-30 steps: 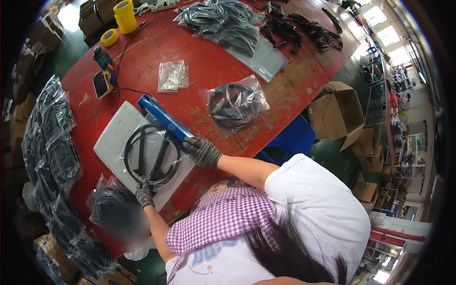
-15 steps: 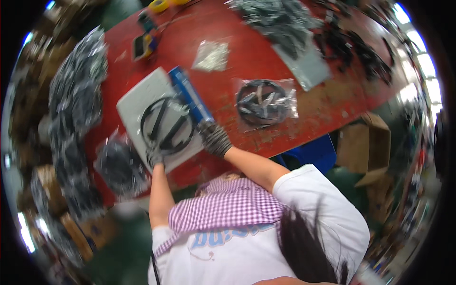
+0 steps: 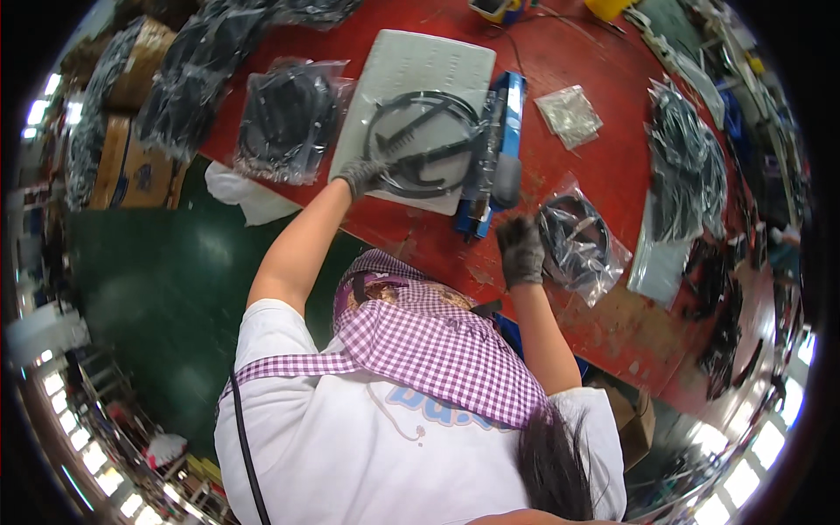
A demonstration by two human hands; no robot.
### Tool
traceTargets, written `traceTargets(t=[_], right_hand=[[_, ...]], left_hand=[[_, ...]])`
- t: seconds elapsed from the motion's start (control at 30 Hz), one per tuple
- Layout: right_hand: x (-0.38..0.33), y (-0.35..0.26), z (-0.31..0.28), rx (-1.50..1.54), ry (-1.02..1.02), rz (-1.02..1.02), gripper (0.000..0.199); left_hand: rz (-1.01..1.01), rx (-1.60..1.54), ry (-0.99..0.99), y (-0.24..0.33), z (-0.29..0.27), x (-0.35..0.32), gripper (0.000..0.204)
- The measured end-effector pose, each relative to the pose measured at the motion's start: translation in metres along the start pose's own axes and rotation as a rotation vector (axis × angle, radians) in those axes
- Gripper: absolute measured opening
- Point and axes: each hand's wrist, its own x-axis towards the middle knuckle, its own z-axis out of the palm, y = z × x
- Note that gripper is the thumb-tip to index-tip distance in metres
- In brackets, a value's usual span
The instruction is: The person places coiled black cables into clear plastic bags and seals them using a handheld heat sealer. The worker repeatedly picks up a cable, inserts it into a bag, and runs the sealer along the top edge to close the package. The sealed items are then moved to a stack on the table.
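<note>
A coil of black cable [image 3: 442, 94] in a clear plastic bag lies on a pale grey board [image 3: 411, 57]. My left hand [image 3: 361, 178], in a grey glove, is closed at the bag's near left edge. The coil's far right part reaches a long blue device like a bag sealer [image 3: 510, 114], which has a dark grey handle and lies along the board's right side. My right hand [image 3: 522, 251], also gloved, is off the device with its fingers curled in; nothing shows in it. Just right of it lies another bagged black coil [image 3: 576, 236].
Several bagged black coils [image 3: 293, 118] lie left of the board, with more in a pile [image 3: 206, 66] beyond. A small bag of pale pieces [image 3: 570, 116], a heap of clear bags [image 3: 687, 166] and loose black parts [image 3: 722, 306] are rightward on the red table [image 3: 604, 52].
My right hand has come off the blue device and moved toward the bagged coil on the right. My left hand stays at the bag on the board. The whole view has turned.
</note>
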Motion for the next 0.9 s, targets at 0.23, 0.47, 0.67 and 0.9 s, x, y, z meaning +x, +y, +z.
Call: traceTargets(t=[0.23,0.47,0.67,0.9], right_hand=[[0.005,0.071,0.065,-0.048,0.166,0.545,0.023],[0.057,0.122,0.148,-0.396,0.182,-0.006,0.030],[0.105,0.176,0.288,-0.726,-0.176,-0.100,0.030],[0.234,0.280,0.325,-1.858,0.149,-0.614,0.054]], left_hand=[[0.072,-0.186,-0.287,-0.006,0.032,-0.092,0.041],[0.331,-0.066,-0.232,0.032,0.010,-0.142,0.043],[0.279,0.192,0.153,0.068,-0.086,-0.153,0.034],[0.149,-0.366,0.081,0.068,-0.192,-0.067,0.033]])
